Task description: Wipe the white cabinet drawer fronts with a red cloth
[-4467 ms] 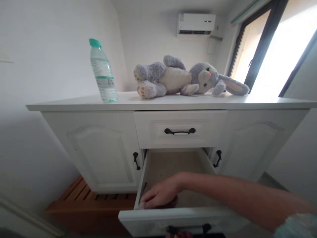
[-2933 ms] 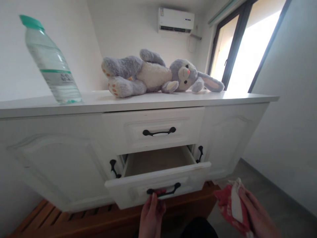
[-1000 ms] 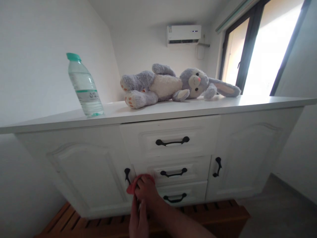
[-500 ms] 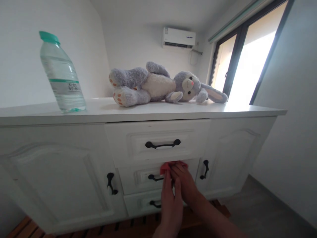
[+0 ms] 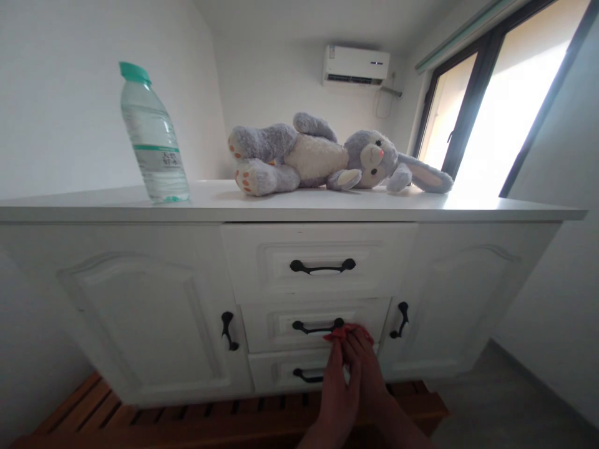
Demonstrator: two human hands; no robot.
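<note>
Wiping lower now, red cloth point(image 5: 347, 333)

- Small red cloth point(image 5: 347, 333): crumpled, mostly hidden under fingertips, pressed flat against the front of the middle drawer at its lower right corner.
- White middle drawer with a black curved metal handle point(image 5: 318, 326): shut flush, second of three stacked drawers at the cabinet's centre.

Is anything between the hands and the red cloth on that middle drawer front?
Nothing visible. The right hand presses the red cloth against the middle drawer, beside its black handle; the left hand lies alongside.
</note>
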